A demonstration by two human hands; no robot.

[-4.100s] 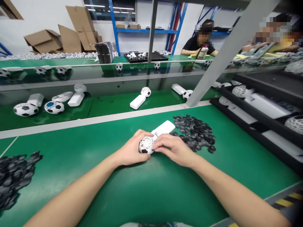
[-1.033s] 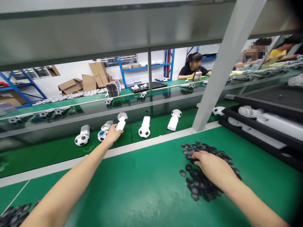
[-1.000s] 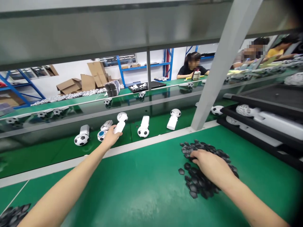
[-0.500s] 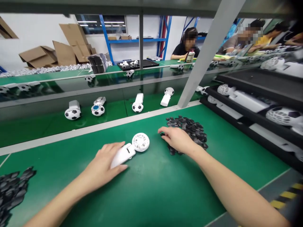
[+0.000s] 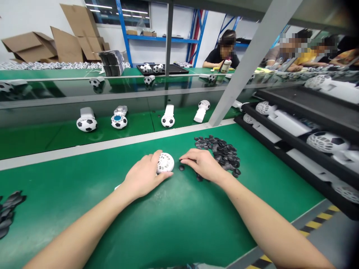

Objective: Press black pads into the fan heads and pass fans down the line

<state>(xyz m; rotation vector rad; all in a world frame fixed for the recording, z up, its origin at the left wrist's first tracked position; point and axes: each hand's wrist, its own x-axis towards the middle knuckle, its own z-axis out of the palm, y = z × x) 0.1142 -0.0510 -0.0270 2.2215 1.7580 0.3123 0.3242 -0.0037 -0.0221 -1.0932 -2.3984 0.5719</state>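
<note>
Left hand (image 5: 143, 175) curls, right hand (image 5: 204, 165) pinches, forearms (image 5: 81, 226) slant inward.

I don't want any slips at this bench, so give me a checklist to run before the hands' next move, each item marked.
1. Left hand's grip on the white, round openwork head: ok, fingers and thumb around it.
2. Head fully visible: not ok, the left fingers cover part.
3. Right hand's grip near the head: ok, close but apart.
4. Small, rounded black piece firmly held: cannot tell, it shows just below the right fingertips.
5. Scattered pile of small, flat black pieces within reach: ok, it lies beside the right hand.
</note>
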